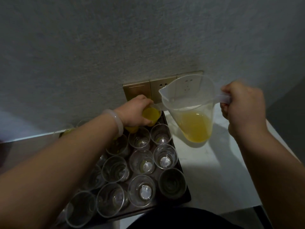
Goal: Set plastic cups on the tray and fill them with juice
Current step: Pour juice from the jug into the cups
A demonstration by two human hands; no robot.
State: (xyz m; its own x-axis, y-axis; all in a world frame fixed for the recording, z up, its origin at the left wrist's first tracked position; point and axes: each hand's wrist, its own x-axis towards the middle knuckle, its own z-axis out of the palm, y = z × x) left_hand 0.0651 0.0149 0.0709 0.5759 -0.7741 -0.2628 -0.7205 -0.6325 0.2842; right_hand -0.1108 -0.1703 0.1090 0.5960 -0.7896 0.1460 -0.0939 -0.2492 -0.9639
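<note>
Empty cups point(142, 190): clear plastic, thin, glossy, bright highlights on bases. Filled cup point(152, 114): same clear plastic. Jug point(186, 96): translucent plastic, frosted, smooth. Tray point(185, 200): dark, metal-looking, dull sheen. Counter point(214, 162): white, smooth, faintly veined, stone-like. Wall point(115, 38): grey, rough-grained, matt. Socket plates point(137, 90): brushed metallic gold finish, satin. Bracelet point(118, 119) on left wrist: pale, translucent, polished smooth, material not certain.

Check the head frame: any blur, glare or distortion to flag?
Head view: dim overall; right hand motion-blurred on the pitcher handle; left hand, gripping a full cup, sharper; glare spots in the bottoms of the empty cups; wide-angle stretch toward the edges.
</note>
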